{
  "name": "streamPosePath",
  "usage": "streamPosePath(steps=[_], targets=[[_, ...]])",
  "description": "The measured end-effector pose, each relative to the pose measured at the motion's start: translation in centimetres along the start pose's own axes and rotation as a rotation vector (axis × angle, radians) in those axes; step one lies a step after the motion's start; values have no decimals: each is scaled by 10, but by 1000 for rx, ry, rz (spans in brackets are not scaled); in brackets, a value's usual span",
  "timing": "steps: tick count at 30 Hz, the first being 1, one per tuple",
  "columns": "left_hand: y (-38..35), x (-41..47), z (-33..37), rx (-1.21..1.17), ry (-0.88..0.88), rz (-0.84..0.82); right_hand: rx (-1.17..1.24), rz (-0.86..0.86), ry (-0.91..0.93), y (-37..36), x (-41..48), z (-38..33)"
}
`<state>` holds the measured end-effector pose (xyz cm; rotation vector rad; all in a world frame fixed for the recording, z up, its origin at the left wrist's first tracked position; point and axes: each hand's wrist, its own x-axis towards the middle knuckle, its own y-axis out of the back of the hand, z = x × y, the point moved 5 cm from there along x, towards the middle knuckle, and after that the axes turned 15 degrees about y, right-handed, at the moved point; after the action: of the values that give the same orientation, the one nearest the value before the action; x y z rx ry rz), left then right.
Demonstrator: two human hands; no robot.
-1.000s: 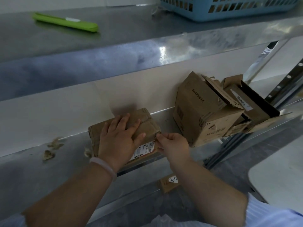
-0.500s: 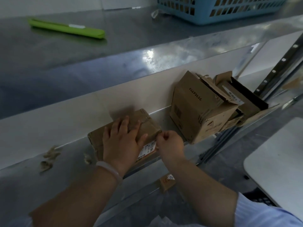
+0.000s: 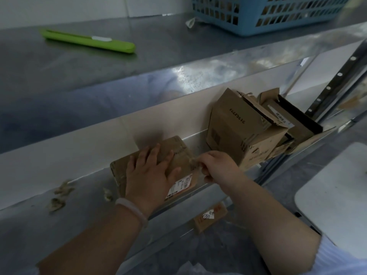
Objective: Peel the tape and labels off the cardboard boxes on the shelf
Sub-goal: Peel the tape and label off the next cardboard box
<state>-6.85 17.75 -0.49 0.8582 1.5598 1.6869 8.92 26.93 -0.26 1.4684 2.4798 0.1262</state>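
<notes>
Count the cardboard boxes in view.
4. Flat box under the left hand; tall box right of it; open box behind that, maybe hiding more; small box below the shelf.

The lower shelf (image 3: 29,231) carries a flat box (image 3: 179,150), torn boxes (image 3: 234,124) and tape scraps (image 3: 59,195); the upper shelf (image 3: 178,46), a cutter (image 3: 89,40) and basket (image 3: 258,18).

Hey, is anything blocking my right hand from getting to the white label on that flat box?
Nothing visible stands between them. The right hand seems to pinch tape at the right edge of the box, close to the label. The left hand lies flat on the box, thumb beside the label.
</notes>
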Motion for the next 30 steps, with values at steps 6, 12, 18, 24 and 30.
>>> streamPosePath(steps=[6,12,18,24,30], targets=[[-1,-5,-6,-44,-125,-8,-207,31,120,21,16,-18],[-2,-5,-8,-62,-152,0,-5,-94,197,20,29,-22],[1,-7,-7,-106,-149,-17,-42,-139,300,33,30,-12],[-1,-6,-9,-64,-135,-39,-151,-334,416,11,30,-13],[0,-7,-9,-60,-129,-69,-567,-240,580,10,38,-16]])
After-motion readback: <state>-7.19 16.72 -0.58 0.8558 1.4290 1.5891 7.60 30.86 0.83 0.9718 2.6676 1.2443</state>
